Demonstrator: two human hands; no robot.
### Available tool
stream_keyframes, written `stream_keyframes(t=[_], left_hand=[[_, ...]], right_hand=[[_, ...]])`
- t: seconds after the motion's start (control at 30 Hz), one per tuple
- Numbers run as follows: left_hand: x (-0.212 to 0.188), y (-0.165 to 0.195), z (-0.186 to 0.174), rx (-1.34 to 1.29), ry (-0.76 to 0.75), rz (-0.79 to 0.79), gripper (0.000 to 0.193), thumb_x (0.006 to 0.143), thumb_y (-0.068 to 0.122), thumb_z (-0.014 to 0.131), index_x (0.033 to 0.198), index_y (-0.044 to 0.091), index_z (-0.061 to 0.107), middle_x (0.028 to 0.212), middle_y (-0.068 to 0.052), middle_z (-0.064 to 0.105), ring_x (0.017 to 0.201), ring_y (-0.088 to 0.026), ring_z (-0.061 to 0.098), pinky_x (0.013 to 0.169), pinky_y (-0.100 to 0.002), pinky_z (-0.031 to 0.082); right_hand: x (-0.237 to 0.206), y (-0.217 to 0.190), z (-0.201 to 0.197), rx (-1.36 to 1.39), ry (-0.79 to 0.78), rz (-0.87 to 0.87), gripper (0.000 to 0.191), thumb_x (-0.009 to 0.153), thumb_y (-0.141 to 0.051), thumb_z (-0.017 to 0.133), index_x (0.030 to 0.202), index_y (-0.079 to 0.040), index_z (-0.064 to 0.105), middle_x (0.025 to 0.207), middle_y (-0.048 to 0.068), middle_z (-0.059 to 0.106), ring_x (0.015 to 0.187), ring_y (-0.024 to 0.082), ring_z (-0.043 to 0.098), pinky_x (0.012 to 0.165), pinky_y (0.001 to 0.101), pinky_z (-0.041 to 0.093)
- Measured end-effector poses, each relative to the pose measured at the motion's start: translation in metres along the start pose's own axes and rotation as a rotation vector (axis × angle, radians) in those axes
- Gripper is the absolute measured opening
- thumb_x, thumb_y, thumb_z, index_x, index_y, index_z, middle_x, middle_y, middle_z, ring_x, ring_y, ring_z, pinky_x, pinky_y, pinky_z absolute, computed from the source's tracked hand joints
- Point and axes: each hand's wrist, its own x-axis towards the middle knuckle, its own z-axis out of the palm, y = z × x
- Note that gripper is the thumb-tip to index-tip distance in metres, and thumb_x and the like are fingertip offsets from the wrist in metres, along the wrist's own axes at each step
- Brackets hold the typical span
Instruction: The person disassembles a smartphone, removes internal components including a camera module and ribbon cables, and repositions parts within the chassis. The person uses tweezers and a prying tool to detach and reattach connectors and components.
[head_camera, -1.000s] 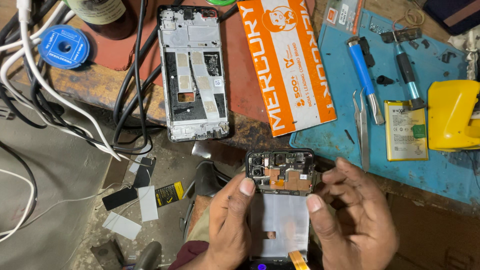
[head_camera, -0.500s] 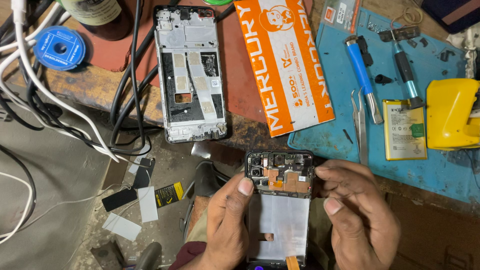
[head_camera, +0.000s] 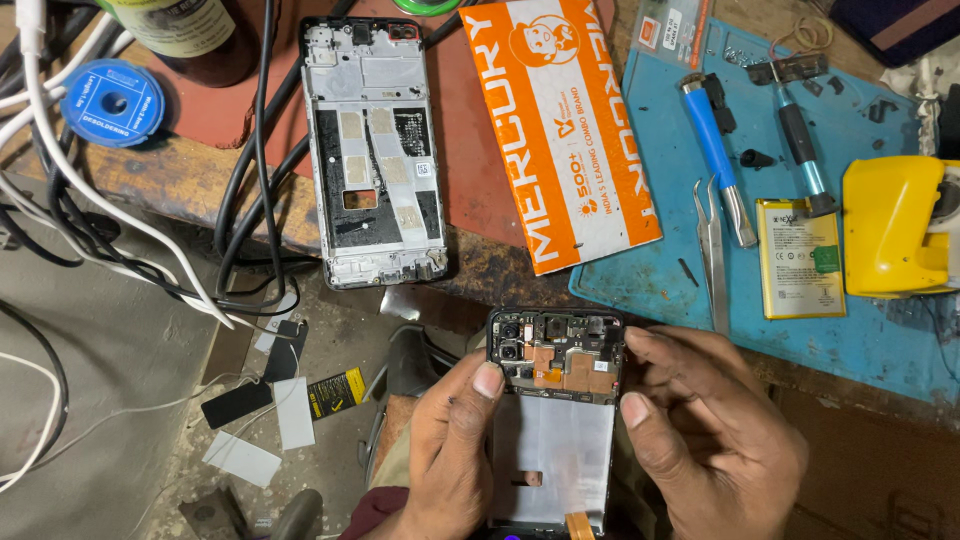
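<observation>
A: Quick one. Both hands on the opened black smartphone with exposed circuit board and silver back shield, held low over the lap, just below the bench edge.

B: Grips?

A: Left hand wrapped around the left edge, thumb pressed on the frame beside the board. Right hand curled at the right edge, thumb on the side, fingers bent by the top corner. Both closed on the phone.

B: Doing it well?

A: My judgement: keep thumbs on the frame, off the orange flex pieces; steady with the left, work lightly with the right.

B: Textures?

A: Board is dense, dark, bumpy with small camera lenses; the shield is smooth matte metal.

B: Bench?

A: Empty grey phone mid-frame with tan pads, flat, well apart. Glossy orange and white cardboard box. Blue rubbery work mat carrying thin steel tweezers, a blue-handled screwdriver, a flat yellow battery cell and a yellow plastic tool. Black and white cables tangled on the left.
</observation>
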Motion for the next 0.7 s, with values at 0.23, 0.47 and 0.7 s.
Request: stream_keyframes(t=[0.23,0.47,0.7], left_hand=[[-0.001,-0.002,0.001,-0.036,-0.018,0.01,0.046,0.109,0.024,0.048,0.132,-0.013,0.061,0.124,-0.018,0.07,0.115,-0.02,0.062,0.105,-0.036,0.045],[-0.004,0.005,0.004,0.045,-0.07,0.058,0.045,0.11,0.024,0.047,0.129,-0.013,0.064,0.119,-0.016,0.07,0.113,-0.019,0.062,0.104,-0.035,0.045],[-0.003,0.012,0.009,0.084,-0.082,0.053,0.044,0.11,0.025,0.047,0.125,-0.012,0.066,0.113,-0.014,0.07,0.106,-0.016,0.06,0.097,-0.032,0.045]], right_hand=[[-0.002,0.004,0.001,0.022,0.06,0.056,0.034,0.086,-0.001,0.077,0.119,0.003,0.073,0.12,0.018,0.072,0.089,0.011,0.066,0.072,0.0228,0.056],[0.0,0.006,0.001,0.06,0.137,0.064,0.024,0.088,0.001,0.077,0.111,0.005,0.074,0.109,0.018,0.076,0.092,0.012,0.071,0.079,0.0232,0.056],[-0.002,0.002,0.007,0.02,0.227,0.134,0.025,0.087,0.004,0.08,0.112,0.007,0.075,0.098,0.018,0.077,0.082,0.013,0.069,0.072,0.0226,0.054]])
